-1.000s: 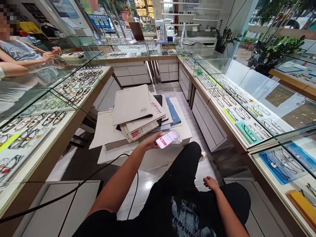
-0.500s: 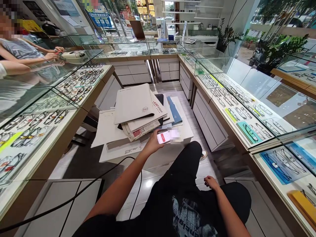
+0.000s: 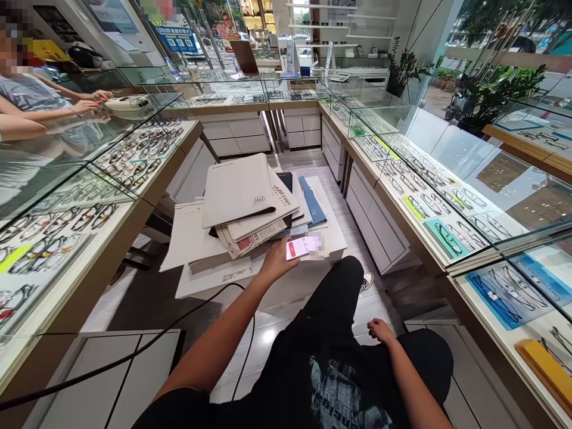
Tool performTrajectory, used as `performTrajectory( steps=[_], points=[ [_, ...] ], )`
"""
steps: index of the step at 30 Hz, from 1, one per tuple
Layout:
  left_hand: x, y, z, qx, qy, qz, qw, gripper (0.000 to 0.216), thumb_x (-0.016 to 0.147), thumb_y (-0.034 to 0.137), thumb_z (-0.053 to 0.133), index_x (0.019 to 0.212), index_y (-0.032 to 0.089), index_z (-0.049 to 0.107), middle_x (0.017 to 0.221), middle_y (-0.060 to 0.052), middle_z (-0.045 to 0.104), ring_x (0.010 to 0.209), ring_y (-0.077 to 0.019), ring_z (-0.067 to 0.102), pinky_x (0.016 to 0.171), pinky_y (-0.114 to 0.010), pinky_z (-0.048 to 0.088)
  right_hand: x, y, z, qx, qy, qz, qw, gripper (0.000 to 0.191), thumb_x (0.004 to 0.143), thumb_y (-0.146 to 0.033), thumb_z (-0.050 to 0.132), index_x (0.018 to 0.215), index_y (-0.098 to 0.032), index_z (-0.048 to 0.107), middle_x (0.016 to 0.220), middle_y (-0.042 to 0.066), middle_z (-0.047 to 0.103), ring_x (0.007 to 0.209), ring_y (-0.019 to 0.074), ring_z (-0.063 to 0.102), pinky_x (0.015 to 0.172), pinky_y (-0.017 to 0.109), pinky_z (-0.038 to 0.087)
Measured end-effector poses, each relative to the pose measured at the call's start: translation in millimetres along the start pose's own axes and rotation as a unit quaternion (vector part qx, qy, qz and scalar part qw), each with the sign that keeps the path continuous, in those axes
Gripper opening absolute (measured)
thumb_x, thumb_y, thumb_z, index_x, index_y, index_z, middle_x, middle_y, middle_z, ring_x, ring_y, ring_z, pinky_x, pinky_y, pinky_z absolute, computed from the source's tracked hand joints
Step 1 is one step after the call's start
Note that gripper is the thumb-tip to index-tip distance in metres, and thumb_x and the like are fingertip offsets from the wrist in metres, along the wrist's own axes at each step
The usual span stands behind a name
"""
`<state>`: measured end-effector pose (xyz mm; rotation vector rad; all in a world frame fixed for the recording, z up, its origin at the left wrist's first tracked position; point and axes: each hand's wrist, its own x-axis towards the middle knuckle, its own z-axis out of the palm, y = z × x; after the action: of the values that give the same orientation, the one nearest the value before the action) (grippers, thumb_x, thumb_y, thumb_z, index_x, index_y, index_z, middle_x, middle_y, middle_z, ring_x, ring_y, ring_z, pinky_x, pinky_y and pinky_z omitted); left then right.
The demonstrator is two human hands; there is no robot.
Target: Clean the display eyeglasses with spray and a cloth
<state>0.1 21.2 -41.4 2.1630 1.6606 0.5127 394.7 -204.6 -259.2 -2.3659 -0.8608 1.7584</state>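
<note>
My left hand (image 3: 277, 263) is closed around a smartphone (image 3: 297, 248) with a lit white and pink screen showing a red patch. Its right end is blurred out. Just beyond the phone, a pile of paper folders (image 3: 241, 187) lies on a white low table (image 3: 335, 235); a light beige folder is on top. A blue folder (image 3: 313, 202) and a dark-edged item stick out at the pile's right side. Over my right thigh, my right hand (image 3: 379, 329) hangs with its fingers curled in, and nothing shows in it.
Glass display counters with rows of eyeglasses (image 3: 429, 202) run along the right, left and far sides. A black cable (image 3: 134, 357) crosses the lower left. Another person's hands (image 3: 92, 104) are over the left counter beside a beige case (image 3: 129, 106). A laptop (image 3: 245, 58) stands at the back.
The view has shifted slightly, so the counters and folders sit a little further left. My left hand still holds the phone, its screen a bit more visible. My right hand has hardly moved.
</note>
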Motion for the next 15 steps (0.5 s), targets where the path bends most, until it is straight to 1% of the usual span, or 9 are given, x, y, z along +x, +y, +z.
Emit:
performTrajectory(
  steps=[2, 6, 12, 15],
  points=[
    [4.9, 3.7, 2.7, 0.001, 0.001, 0.007, 1.000, 0.082, 0.080, 0.040, 0.084, 0.153, 0.021, 0.052, 0.147, -0.020, 0.066, 0.140, -0.0467, 0.058, 0.116, -0.058, 0.046, -0.7, 0.7, -0.3, 0.000, 0.000, -0.004, 1.000, 0.033, 0.106, -0.040, 0.071, 0.129, -0.016, 0.069, 0.124, 0.009, 0.074, 0.103, 0.0218, 0.075, 0.088, 0.041, 0.066],
    [13.0, 11.2, 8.4, 0.002, -0.001, 0.022, 1.000, 0.077, 0.082, 0.042, 0.083, 0.151, 0.024, 0.055, 0.150, -0.017, 0.065, 0.141, -0.0444, 0.057, 0.119, -0.056, 0.045, -1.3, 3.5, -0.6, 0.002, 0.002, -0.011, 1.000, 0.034, 0.106, -0.041, 0.071, 0.130, -0.017, 0.069, 0.126, 0.009, 0.074, 0.105, 0.0226, 0.075, 0.091, 0.043, 0.066],
    [18.4, 21.7, 16.3, 0.009, 0.002, 0.026, 1.000, 0.077, 0.083, 0.041, 0.083, 0.152, 0.023, 0.053, 0.147, -0.018, 0.066, 0.140, -0.0429, 0.058, 0.117, -0.055, 0.045, 2.0, 4.9, 0.8, 0.001, 0.003, -0.010, 1.000, 0.033, 0.106, -0.040, 0.071, 0.129, -0.016, 0.070, 0.122, 0.009, 0.074, 0.101, 0.0211, 0.075, 0.087, 0.040, 0.066],
    [18.7, 24.2, 17.5, 0.011, 0.005, 0.027, 1.000, 0.077, 0.083, 0.041, 0.082, 0.152, 0.022, 0.052, 0.146, -0.019, 0.067, 0.138, -0.0434, 0.060, 0.117, -0.055, 0.044, 4.3, 5.0, 1.5, 0.001, 0.000, -0.010, 1.000, 0.034, 0.106, -0.040, 0.071, 0.130, -0.017, 0.069, 0.125, 0.009, 0.074, 0.103, 0.0220, 0.075, 0.089, 0.042, 0.066]
  ],
)
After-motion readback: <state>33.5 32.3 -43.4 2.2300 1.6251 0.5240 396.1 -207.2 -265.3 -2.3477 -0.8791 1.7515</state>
